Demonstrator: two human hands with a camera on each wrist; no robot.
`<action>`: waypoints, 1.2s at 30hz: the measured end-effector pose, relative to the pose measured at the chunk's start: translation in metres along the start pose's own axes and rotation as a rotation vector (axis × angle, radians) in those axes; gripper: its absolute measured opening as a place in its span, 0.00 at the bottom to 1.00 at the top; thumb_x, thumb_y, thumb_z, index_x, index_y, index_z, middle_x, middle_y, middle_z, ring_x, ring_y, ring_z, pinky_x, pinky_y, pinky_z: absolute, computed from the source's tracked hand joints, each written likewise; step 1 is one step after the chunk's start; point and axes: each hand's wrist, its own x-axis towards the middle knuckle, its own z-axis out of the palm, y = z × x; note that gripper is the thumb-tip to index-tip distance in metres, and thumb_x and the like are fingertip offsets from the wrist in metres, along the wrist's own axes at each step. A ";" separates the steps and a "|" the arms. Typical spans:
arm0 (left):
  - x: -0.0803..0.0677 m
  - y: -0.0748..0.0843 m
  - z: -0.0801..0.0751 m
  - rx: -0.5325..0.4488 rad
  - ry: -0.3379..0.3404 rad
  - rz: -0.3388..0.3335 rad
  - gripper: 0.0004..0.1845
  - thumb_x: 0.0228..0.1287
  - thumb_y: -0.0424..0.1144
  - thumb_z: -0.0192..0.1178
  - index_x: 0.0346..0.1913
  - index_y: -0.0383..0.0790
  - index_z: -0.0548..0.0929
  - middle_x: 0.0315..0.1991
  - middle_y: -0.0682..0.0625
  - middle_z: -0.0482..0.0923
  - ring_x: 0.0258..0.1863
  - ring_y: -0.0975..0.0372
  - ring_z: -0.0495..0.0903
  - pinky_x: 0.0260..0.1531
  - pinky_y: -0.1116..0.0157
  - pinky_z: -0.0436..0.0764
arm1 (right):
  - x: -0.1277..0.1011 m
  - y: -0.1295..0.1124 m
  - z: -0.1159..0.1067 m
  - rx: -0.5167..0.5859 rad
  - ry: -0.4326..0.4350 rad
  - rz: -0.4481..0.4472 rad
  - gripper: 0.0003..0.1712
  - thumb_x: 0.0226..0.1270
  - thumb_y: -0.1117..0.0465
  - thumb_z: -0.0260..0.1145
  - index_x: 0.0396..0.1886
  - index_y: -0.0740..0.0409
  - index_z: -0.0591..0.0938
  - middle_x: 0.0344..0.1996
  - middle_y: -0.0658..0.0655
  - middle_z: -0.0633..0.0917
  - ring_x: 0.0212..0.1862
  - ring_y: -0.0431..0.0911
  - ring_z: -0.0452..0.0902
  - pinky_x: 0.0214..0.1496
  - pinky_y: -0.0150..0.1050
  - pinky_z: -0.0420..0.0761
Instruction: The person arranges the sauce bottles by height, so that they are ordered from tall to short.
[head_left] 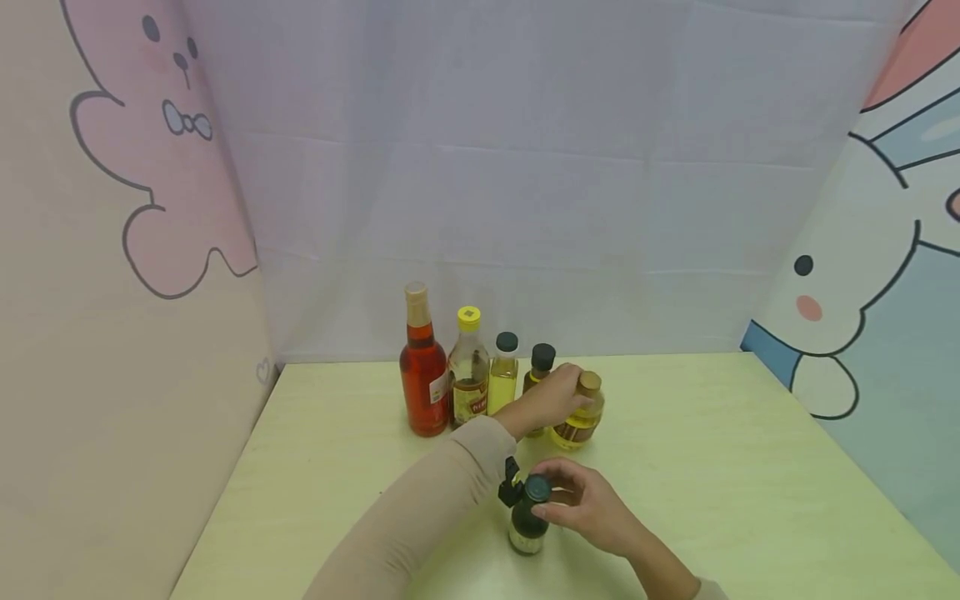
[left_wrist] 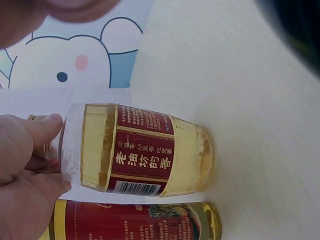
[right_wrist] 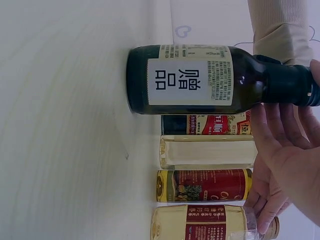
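Label "赠品" on dark bottle point(right_wrist: 190, 80)

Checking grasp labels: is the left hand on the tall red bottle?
No, the left hand grips the short yellow-oil bottle at the right end of the row, while the tall red bottle stands untouched at the left end.

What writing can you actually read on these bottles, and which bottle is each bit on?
"赠品": white label of the dark bottle under the right hand.
"老油坊韵香": red label of the yellow oil bottle held by the left hand.
Barcode digits, fine print on both labels, and the labels of the other bottles in the row: too small or blurred to read.
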 end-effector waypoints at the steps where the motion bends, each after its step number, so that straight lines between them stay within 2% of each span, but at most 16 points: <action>1: 0.000 0.000 0.000 0.001 0.000 -0.010 0.18 0.63 0.40 0.56 0.53 0.35 0.69 0.45 0.51 0.69 0.44 0.65 0.71 0.41 0.73 0.72 | 0.000 0.000 0.000 -0.001 0.000 0.000 0.21 0.54 0.67 0.67 0.46 0.71 0.72 0.42 0.65 0.76 0.43 0.47 0.76 0.47 0.44 0.75; 7: 0.000 0.001 0.000 -0.015 0.006 -0.066 0.20 0.64 0.41 0.55 0.54 0.34 0.68 0.44 0.50 0.68 0.43 0.65 0.71 0.40 0.72 0.72 | 0.000 -0.003 0.000 0.003 -0.011 -0.006 0.20 0.55 0.68 0.66 0.47 0.71 0.72 0.42 0.65 0.76 0.44 0.47 0.76 0.48 0.44 0.75; 14: 0.002 0.003 0.001 -0.034 0.025 -0.106 0.19 0.64 0.40 0.54 0.54 0.33 0.68 0.42 0.50 0.68 0.42 0.65 0.71 0.40 0.71 0.73 | 0.000 -0.006 0.000 0.000 -0.005 0.034 0.21 0.55 0.67 0.66 0.47 0.71 0.72 0.43 0.64 0.75 0.45 0.48 0.75 0.49 0.44 0.74; 22: 0.001 0.004 0.001 -0.058 0.049 -0.161 0.21 0.65 0.41 0.53 0.56 0.32 0.66 0.45 0.48 0.67 0.44 0.63 0.72 0.41 0.70 0.73 | -0.001 -0.004 0.000 0.005 0.000 0.021 0.21 0.54 0.67 0.67 0.47 0.71 0.72 0.42 0.65 0.75 0.44 0.47 0.76 0.48 0.43 0.75; 36: 0.001 0.004 0.001 -0.097 0.082 -0.180 0.21 0.64 0.40 0.55 0.57 0.34 0.67 0.45 0.49 0.68 0.47 0.62 0.71 0.45 0.68 0.72 | -0.001 -0.003 -0.001 0.009 0.002 0.037 0.22 0.54 0.67 0.67 0.47 0.71 0.72 0.43 0.65 0.75 0.44 0.48 0.76 0.48 0.42 0.75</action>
